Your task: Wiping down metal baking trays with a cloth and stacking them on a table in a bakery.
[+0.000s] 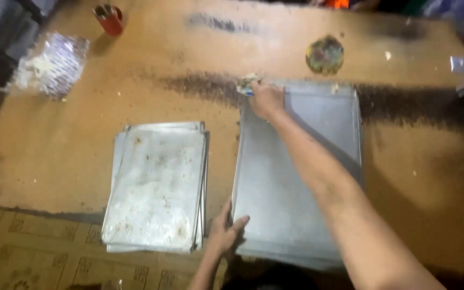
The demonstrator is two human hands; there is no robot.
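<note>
The tray (318,161) lies flat on the brown table (81,156), right of centre, its long axis running near to far, with the far end leaning a little to the right. Its near short edge sits at the near edge of the table, and its far short edge lies against a dark smear on the tabletop. It looks to rest on other trays of the same kind, whose edges show at its near end.

The right hand (267,99) reaches out to the tray's far left corner, the arm stretched long across the tray from the near right, laid diagonally over the metal. The hand is knuckles up, fingers closed around a small rag (248,83) that it presses at the corner; the rag pokes out on the far side of the fingers.

The left hand (226,231) is at the tray's near left corner, forearm coming up from the near edge of the view. Its fingers are curled over the left rim, gripping it, with the thumb on the tray's upper face.

Just left of the tray, apart from it, lies a stack (157,188) of soiled trays, also long axis near to far, overhanging the table's near edge. Far left sits a crumpled plastic bag (52,64), beyond it a red cup (109,19). A round, dirty wad (325,55) lies beyond the tray's far edge.
</note>
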